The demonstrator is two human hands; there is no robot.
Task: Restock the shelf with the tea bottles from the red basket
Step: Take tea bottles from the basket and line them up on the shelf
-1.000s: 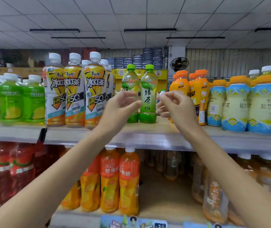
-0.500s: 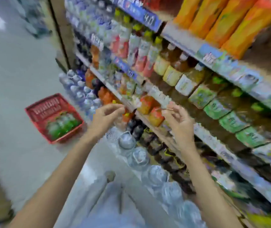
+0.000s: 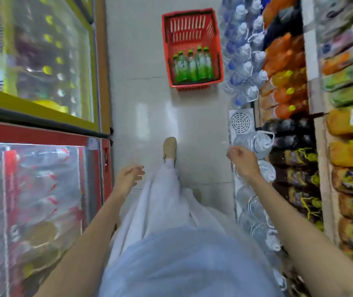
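A red basket (image 3: 192, 22) stands on the floor ahead of me, close to the shelf on the right. Several green-capped tea bottles (image 3: 192, 65) lie side by side at its near end. My left hand (image 3: 129, 177) hangs over the floor beside my leg, fingers loosely apart, holding nothing. My right hand (image 3: 243, 160) is out in front of the shelf's lower rows, fingers curled, with nothing visible in it. Both hands are well short of the basket. The shelf (image 3: 312, 99) runs along the right side, blurred.
Glass-door coolers (image 3: 42, 82) line the left side of the narrow aisle. Large water bottles (image 3: 244, 61) stand on the floor along the foot of the shelf. My foot in a beige shoe (image 3: 169, 147) is on the pale tiled floor.
My view has swung from the upper shelf down to the aisle floor. Both hands have dropped from the green tea bottles on the shelf and hang empty. The basket now lies straight ahead.
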